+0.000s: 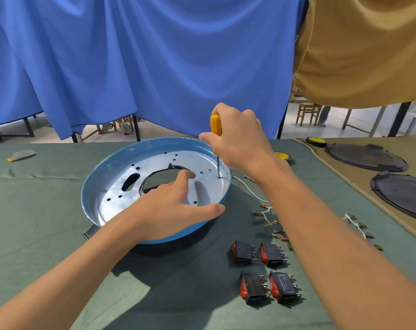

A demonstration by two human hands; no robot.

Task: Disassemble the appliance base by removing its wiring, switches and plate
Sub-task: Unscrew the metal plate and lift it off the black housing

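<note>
Head cam looks down on a green cloth (35, 210) with the round blue base (90, 186) sitting about mid-table, open side up, and the silver plate (121, 201) lying in the bottom of it. The plate has a big hole in the centre plus a bunch of small holes and slots.

Right hand (238, 139) is wrapped round the yellow handle of a screwdriver (216, 125). It's held upright, with the tip down on the plate at the far right, just inside the base wall. Left hand (171, 210) is spread wide over the near side of the base: thumb lying along the rim, fingers reaching in over the plate, index finger at the edge of the centre hole. It's not clamping anything, more like resting there.

Right of the base, on the cloth, lies a loose tangle of wires (264, 215) with brass terminals, and nearer than that four black switches (243, 253) with red rockers sit in two rows. Another wire bundle (357, 225) is further right. Far right there's a tan mat (352, 184) with two black lids (366, 157) on it, and a yellow tape roll (316, 141) at its far edge. Blue curtain (130, 67) hangs behind the table
</note>
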